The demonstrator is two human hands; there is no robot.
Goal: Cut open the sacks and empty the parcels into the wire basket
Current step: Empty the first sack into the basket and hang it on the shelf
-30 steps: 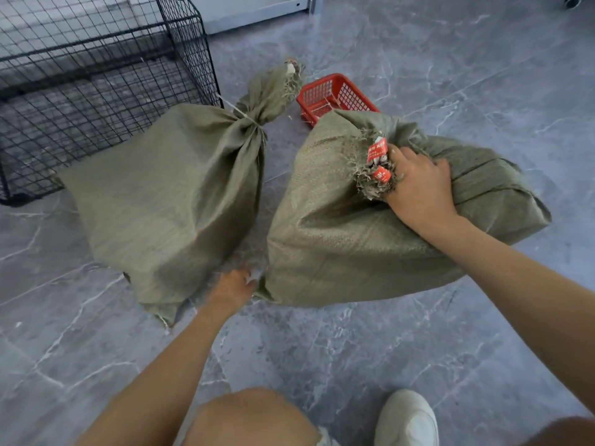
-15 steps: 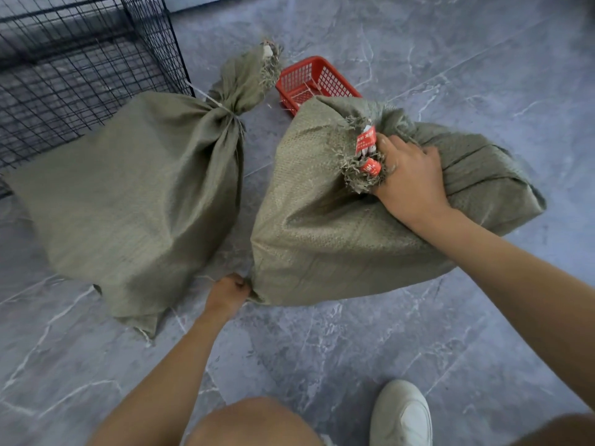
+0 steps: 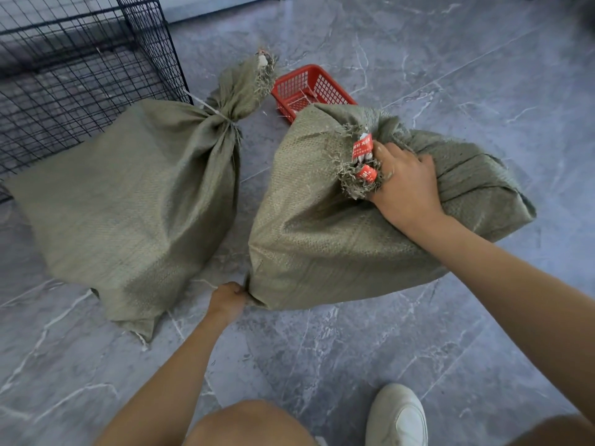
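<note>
Fingers of the left hand pinch the bottom corner of the sack; the right hand grips its tied neck. It lies uncut at 1 o'clock, with the wire basket at 10. This looks like positioning; next likely calls for a blade at the tie.

Indoor parcel-handling or storage area, probable. Grey marble-look tile floor; black wire basket standing on it. Two tied woven sacks lying there, left sack and right sack, the latter bearing red tags; red crate behind.
</note>
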